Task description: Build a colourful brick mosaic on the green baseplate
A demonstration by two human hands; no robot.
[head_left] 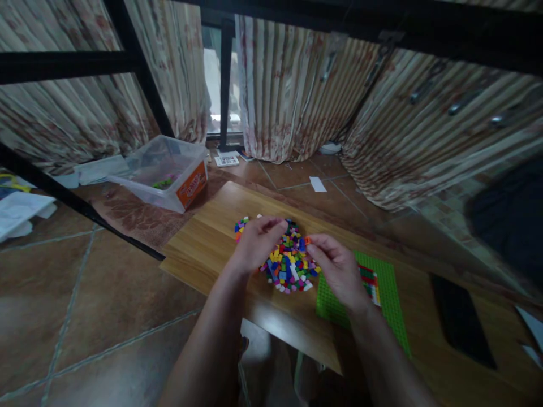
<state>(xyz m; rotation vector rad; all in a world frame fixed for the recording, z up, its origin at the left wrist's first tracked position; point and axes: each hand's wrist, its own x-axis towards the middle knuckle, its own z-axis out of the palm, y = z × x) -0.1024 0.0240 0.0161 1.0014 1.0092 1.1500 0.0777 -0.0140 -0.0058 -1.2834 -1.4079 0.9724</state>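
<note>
A small orange brick (307, 240) sits at the fingertips of the right hand (339, 265), above the right, far side of a loose pile of bricks (283, 259) on the table (203, 237). The grip there is closed to a narrow pinch, thumb against forefinger, with the brick between them and poking out toward the left. It looks like hard moulded plastic, so it should be very light, stiff, smooth and hard to damage; a pinch on two opposite side walls, leaving studs and underside free, would suit it best. At this size and in this dim light I cannot tell which way its studs face or how its long axis lies, nor whether the left hand (259, 240), curled over the left part of the pile with thumb and fingers close together, has hold of anything. Right of the pile lies a green baseplate (390, 294), partly covered by the right hand and forearm, bearing red and white bricks (368, 277). Farther right is a flat black object (462, 316); on the floor, far left, stands a clear plastic bin (169, 189) with an orange label.
</note>
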